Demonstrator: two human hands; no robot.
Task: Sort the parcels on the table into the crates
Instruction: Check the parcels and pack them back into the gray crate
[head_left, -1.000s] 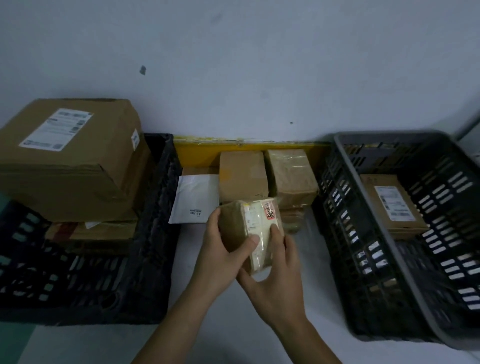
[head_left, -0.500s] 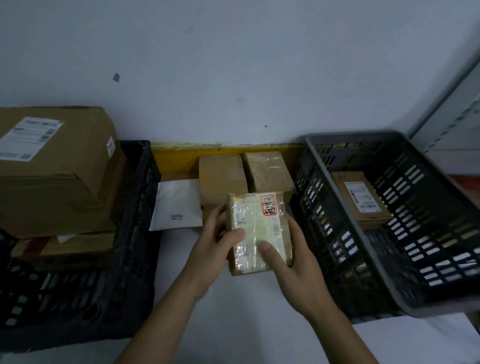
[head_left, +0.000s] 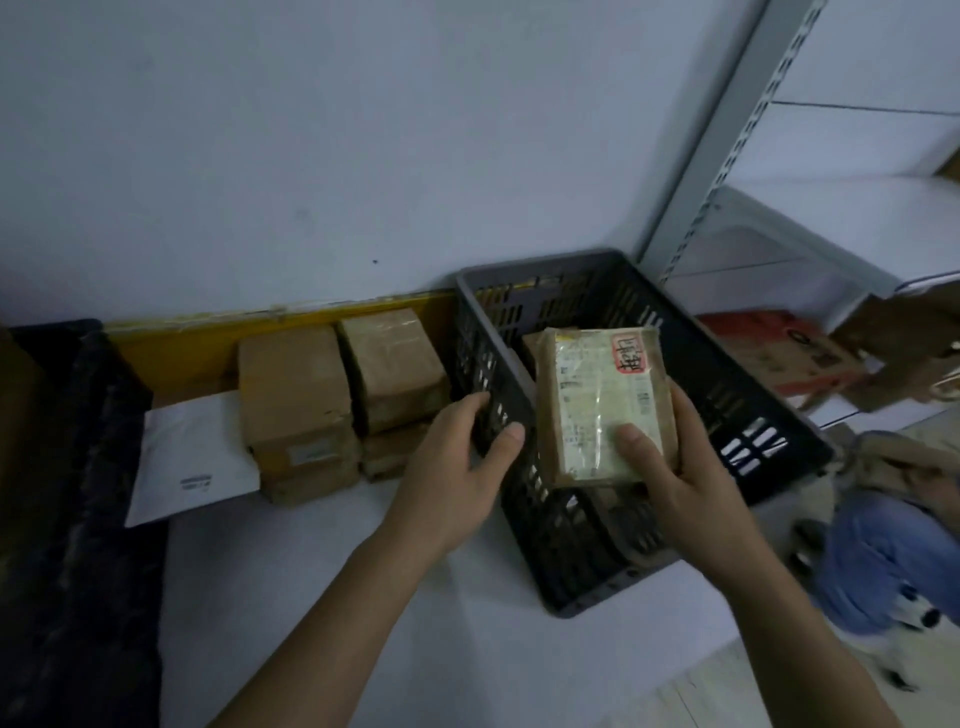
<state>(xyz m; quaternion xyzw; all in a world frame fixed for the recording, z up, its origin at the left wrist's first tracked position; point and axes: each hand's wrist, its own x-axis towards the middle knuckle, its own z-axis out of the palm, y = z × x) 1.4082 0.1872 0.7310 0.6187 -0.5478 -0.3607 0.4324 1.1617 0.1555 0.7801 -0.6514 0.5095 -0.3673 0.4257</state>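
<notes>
Parcel (head_left: 602, 400) gripped by right hand (head_left: 680, 467) fingers over grey crate (head_left: 769, 415).

A plain pale grey-white painted wall (head_left: 311, 156) fills the upper part of the view, dimly and evenly lit. Along its foot, at the far edge of the white table top (head_left: 322, 561), runs a yellow strip (head_left: 176, 348). At the right stands a light grey metal shelving unit (head_left: 857, 218) with a perforated upright post (head_left: 727, 140). A pale floor (head_left: 691, 696) shows past the table's right edge.
</notes>
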